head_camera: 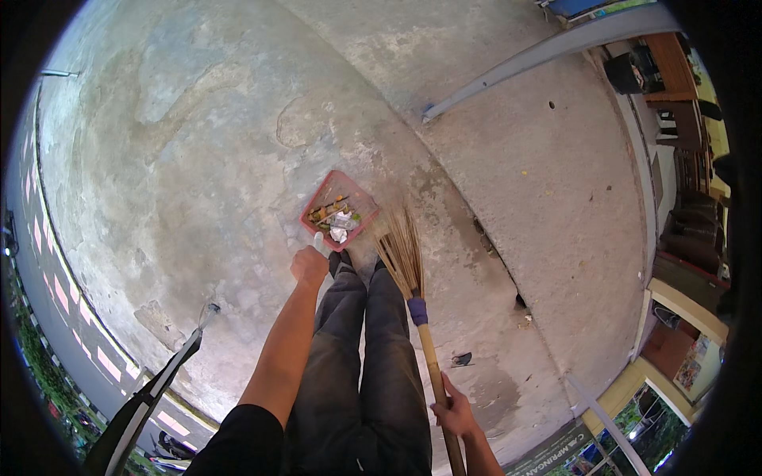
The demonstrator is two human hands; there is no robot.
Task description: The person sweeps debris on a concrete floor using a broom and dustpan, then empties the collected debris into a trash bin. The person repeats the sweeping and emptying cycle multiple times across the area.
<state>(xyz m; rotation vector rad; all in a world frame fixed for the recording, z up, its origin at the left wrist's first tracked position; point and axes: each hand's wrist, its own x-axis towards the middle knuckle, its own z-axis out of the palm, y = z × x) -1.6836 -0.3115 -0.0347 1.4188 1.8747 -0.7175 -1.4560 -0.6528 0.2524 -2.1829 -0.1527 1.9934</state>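
My left hand (pixel 310 266) grips the pale upright handle (pixel 318 240) of a red plastic dustpan (pixel 359 194), just beyond my feet. Inside the pan lie dry leaves and twigs (pixel 324 212), white crumpled paper (pixel 339 234) and a clear plastic piece (pixel 344 221). In my right hand (pixel 455 410) is the wooden handle of a stick broom (pixel 403 256), bound with a purple wrap (pixel 418 311). The broom's bristles fan out beside the pan's right edge; whether they touch it I cannot tell.
Around me spreads a worn concrete floor (pixel 208 178), crossed by a cracked seam (pixel 457 189). A dark scrap (pixel 461 359) lies right of the broom. Metal posts stand at upper right (pixel 506 68), lower left (pixel 156 387) and lower right (pixel 604 419). Furniture (pixel 693 232) lines the right side.
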